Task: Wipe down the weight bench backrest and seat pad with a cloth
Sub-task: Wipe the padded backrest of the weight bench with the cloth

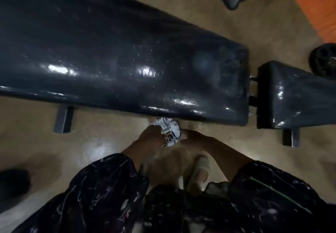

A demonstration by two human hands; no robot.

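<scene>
Two hands, left point(151, 134) and right point(192, 139), together grip a crumpled cloth point(170, 130) just beside the backrest point(118, 50) near edge.

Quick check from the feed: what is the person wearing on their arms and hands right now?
Both hands are bare, with no gloves: the left hand and the right hand. The forearms are uncovered too. Higher up, each arm has a loose dark sleeve with a pale marbled, streaky print; the right one also shows a thin green line. The blur hides any rings or a watch.
</scene>
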